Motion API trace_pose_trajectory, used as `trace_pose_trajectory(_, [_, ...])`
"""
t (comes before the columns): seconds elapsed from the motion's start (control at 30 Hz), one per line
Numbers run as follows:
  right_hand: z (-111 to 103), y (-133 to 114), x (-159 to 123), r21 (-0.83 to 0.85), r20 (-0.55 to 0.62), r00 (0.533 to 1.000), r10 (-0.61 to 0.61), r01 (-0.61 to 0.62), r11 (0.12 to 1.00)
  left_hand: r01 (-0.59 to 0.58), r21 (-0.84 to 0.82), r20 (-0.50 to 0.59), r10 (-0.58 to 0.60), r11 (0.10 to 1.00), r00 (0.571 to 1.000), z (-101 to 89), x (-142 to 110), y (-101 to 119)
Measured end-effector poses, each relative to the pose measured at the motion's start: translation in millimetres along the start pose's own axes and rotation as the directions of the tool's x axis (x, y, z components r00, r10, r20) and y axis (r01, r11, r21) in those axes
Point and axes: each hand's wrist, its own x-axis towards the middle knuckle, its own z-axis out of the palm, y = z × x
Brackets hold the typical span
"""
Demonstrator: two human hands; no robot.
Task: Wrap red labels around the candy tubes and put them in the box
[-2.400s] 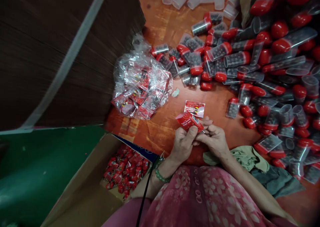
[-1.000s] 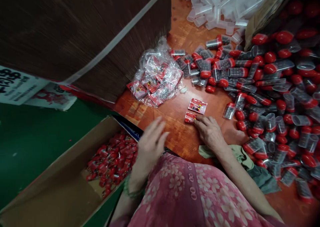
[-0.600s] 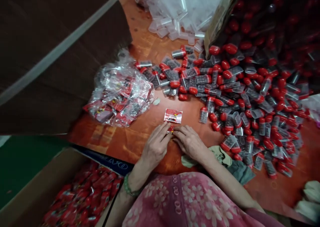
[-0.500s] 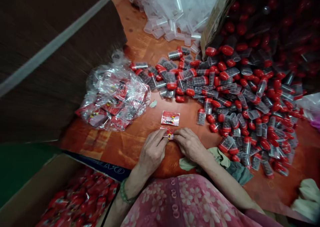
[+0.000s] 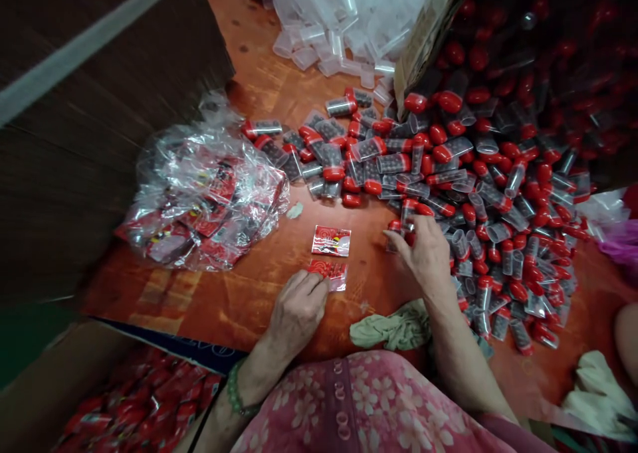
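Observation:
My left hand [image 5: 299,307] rests on the table with its fingers curled together on the left edge of a small red printed wrapper [image 5: 339,277]. Just above that wrapper lies a second red printed wrapper [image 5: 331,240], flat. Over at the near edge of a pile of clear plastic tubes with red caps and dark beads inside [image 5: 369,149], my right hand [image 5: 428,254] reaches with thumb and fingers apart. A tube [image 5: 393,226] shows beside its thumb; its fingertips are partly hidden among the tubes.
Left of the wrappers sits a clear plastic bag [image 5: 209,194] of red wrappers. Empty clear tubes [image 5: 339,28] are heaped at the back. A greenish cloth [image 5: 391,327] lies near my right forearm. At lower left, a box holds red packets [image 5: 144,400]. Part of another person's limb [image 5: 627,337] shows at right.
My right hand has left the lower wrapper and moved right to the tube pile. My left hand stays at the wrapper's left edge. The view has shifted slightly.

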Motion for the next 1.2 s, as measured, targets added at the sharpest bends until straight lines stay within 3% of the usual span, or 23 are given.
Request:
trace_pose_trajectory(0.13, [12.4,14.1,13.6,-0.106,0.0,0.997,0.073,-0.073,0.992,0.058,-0.111,0.031,-0.054,0.992,0.998,-5.2,1.7,3.3])
trace_pose_trajectory(0.37, [23.6,26.3,14.7,-0.152,0.015,0.993,0.113,-0.109,0.982,0.154,-0.228,0.208,-0.107,0.961,0.972,-16.0,4.9,0.9])
trace_pose_trajectory(0.63, [7.8,13.1,-8.8,0.176,-0.055,0.996,-0.065,0.074,0.982,0.185,-0.287,0.121,-0.156,0.94,0.98,-12.2,6.9,-2.9])
trace_pose_trajectory(0.83, [-1.3,2.5,-38.0,0.491,0.098,0.994,-0.039,-0.014,0.871,0.292,-0.423,0.022,-0.313,0.858,0.95,-7.1,4.9,-1.1])
trace_pose_trajectory(1.0, [-10.7,-5.8,-52.5,0.635,0.209,0.95,-0.233,0.049,0.771,0.289,-0.498,-0.023,-0.346,0.818,0.938,-16.7,7.2,4.8])
trace_pose_trajectory(1.2, [-28.0,-20.8,-53.9,0.687,0.22,0.885,-0.41,0.158,0.71,0.262,-0.507,0.02,-0.293,0.821,0.956,-31.7,12.0,13.3])
